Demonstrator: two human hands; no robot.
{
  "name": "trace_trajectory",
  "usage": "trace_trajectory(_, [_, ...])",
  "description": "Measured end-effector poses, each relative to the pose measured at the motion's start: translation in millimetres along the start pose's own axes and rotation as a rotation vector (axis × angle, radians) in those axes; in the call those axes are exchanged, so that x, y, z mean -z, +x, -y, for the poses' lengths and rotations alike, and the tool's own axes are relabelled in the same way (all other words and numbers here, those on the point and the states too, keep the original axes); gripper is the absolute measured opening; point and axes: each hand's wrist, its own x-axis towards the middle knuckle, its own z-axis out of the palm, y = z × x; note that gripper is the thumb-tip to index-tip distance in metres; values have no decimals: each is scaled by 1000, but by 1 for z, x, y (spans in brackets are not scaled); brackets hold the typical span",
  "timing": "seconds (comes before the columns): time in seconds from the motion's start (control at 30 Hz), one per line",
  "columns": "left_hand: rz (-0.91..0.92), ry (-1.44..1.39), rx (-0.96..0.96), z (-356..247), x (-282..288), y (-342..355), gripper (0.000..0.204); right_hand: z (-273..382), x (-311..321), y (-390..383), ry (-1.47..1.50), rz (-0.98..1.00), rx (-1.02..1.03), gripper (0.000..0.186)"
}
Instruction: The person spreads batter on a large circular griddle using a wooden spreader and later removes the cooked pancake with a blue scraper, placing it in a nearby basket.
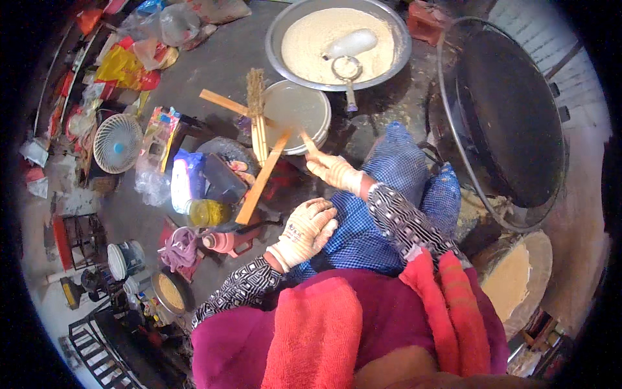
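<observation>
My right hand (335, 172), in a pale knit glove, is closed round a thin wooden stick (307, 141). The stick's far end blurs over the rim of a white bucket (315, 102) that holds greyish liquid. My left hand (303, 230), gloved alike, lies on my left knee over blue checked cloth (363, 227), its fingers loosely bent with nothing visible in them. A straw brush (256, 107) leans at the bucket's left side. Beside it are two wooden slats, one farther off (223, 102) and one nearer (262, 178).
Beyond the bucket stands a wide metal basin (275, 55) of pale batter-like stuff with a ladle (348, 81) and a whitish, translucent container (352, 43). A large round dark griddle (508, 123) is at right. Left are a pink flask (223, 242), a white fan (118, 144) and bags.
</observation>
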Motion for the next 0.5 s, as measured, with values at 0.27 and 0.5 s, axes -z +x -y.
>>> trace_trajectory(0.27, [38, -76, 52, 29, -32, 2, 29, 112, 124, -93, 439, -348, -196, 42])
trace_trajectory(0.5, [135, -51, -228, 40, -77, 145, 36, 145, 190, -276, 589, -715, -228, 53])
